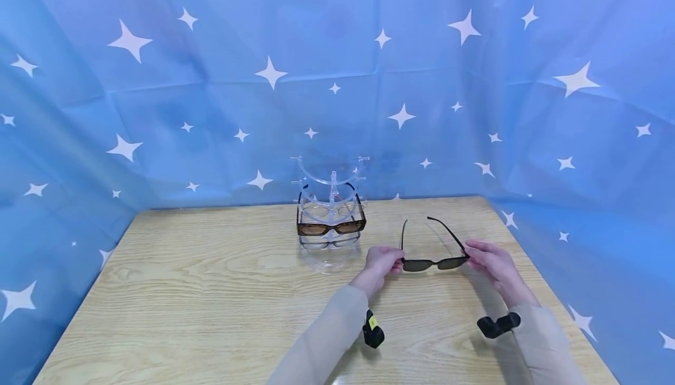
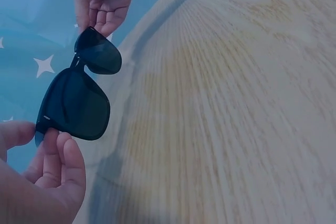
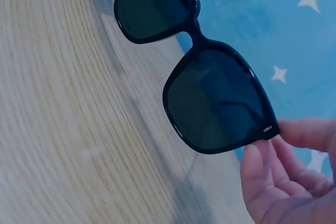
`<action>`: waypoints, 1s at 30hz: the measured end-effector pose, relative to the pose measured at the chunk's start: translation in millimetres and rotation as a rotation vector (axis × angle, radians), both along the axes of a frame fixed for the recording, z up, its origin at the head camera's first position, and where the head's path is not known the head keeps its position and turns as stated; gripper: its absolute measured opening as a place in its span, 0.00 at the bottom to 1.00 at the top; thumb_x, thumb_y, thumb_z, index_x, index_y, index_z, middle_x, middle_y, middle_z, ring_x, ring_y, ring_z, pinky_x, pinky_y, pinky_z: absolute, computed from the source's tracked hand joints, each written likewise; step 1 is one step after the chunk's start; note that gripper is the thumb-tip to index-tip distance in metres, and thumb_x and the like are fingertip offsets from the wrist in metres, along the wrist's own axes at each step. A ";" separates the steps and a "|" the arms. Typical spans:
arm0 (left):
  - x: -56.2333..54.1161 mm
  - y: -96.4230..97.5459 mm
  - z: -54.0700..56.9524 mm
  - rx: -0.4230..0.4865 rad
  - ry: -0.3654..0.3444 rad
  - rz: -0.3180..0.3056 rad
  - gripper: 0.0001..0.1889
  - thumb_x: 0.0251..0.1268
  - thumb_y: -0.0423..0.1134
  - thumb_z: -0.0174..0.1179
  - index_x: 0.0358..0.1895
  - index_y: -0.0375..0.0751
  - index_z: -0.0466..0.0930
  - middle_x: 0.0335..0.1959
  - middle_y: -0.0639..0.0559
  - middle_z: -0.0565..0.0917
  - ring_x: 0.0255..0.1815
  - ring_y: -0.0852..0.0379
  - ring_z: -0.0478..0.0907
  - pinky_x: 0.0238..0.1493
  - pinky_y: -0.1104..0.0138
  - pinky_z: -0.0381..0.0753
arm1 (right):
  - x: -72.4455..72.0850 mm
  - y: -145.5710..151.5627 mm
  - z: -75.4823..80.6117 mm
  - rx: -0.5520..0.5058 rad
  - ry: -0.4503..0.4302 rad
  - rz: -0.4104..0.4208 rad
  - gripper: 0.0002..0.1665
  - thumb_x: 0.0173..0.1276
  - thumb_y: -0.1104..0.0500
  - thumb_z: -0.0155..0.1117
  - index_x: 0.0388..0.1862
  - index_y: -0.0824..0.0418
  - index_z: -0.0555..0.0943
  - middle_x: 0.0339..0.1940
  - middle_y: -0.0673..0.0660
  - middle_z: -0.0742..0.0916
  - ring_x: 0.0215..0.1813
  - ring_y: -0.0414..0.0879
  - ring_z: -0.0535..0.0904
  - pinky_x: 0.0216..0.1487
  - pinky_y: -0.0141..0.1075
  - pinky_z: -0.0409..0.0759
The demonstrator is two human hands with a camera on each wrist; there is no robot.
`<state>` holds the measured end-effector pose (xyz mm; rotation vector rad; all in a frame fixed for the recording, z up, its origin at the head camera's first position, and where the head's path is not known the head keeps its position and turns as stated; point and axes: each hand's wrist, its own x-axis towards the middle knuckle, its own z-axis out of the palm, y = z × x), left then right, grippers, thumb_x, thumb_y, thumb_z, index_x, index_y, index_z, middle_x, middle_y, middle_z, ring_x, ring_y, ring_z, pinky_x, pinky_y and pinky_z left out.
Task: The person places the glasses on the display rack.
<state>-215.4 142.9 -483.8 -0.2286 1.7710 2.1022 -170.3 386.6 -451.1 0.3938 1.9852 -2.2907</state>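
Note:
Black sunglasses (image 1: 450,263) with dark lenses are held between both hands, temples unfolded and pointing toward the back. My left hand (image 1: 381,261) pinches one hinge corner of the frame between thumb and fingers. At the opposite corner my right hand (image 1: 493,262) grips the other hinge in the same way. In the left wrist view the near lens (image 2: 79,103) is by the left fingers, with the right hand (image 2: 104,1) at the far end. The right wrist view shows the glossy front (image 3: 215,100) close up, its outer corner between thumb and fingers.
Left of the hands stands a clear tiered eyewear stand (image 1: 333,188). It carries brown tortoiseshell glasses (image 1: 331,228) and thin-framed clear ones below (image 1: 329,244). The wooden table (image 1: 211,291) has its right edge beside the right arm. A blue star-print curtain (image 1: 337,51) hangs behind.

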 end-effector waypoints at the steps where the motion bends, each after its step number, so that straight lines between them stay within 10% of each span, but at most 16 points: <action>1: 0.0 -1.1 0.7 0.002 -0.002 -0.002 0.08 0.55 0.28 0.60 0.37 0.27 0.83 0.17 0.52 0.76 0.15 0.65 0.72 0.20 0.78 0.76 | 1.1 -0.7 0.4 -0.006 0.001 0.001 0.13 0.68 0.67 0.57 0.34 0.49 0.82 0.31 0.46 0.86 0.34 0.36 0.81 0.38 0.27 0.82; 30: 30.1 -45.3 23.5 0.033 0.070 -0.229 0.11 0.60 0.31 0.60 0.44 0.29 0.79 0.24 0.52 0.79 0.22 0.62 0.75 0.31 0.71 0.82 | 46.9 -23.4 10.0 -0.164 0.156 0.072 0.17 0.68 0.73 0.51 0.37 0.56 0.83 0.35 0.51 0.85 0.38 0.40 0.83 0.42 0.29 0.81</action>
